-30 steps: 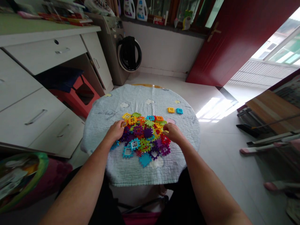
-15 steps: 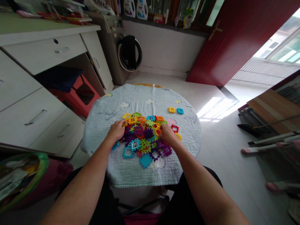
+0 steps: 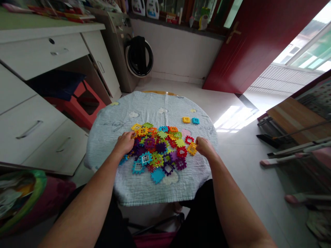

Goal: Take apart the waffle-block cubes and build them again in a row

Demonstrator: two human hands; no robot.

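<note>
Now: right hand [image 3: 204, 146] withdrawn from the pile of tiles [image 3: 159, 148] to its right edge.
Pinched in its grip: yellow tile [image 3: 192, 149], on the bench [image 3: 144, 117]; left hand [image 3: 125, 143] kept on the pile's left edge, grip indiscernible.

A home utility room; washing machine [image 3: 137, 57], desk drawers [image 3: 38, 96], detergent bottles [image 3: 146, 7] on the sill.

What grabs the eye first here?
A heap of bright plastic interlocking tiles in the middle of the pale blue cloth-covered round table. The left hand rests on its left edge; the right hand touches a yellow-orange plastic tile at its right edge. A dark red door stands back right.
</note>
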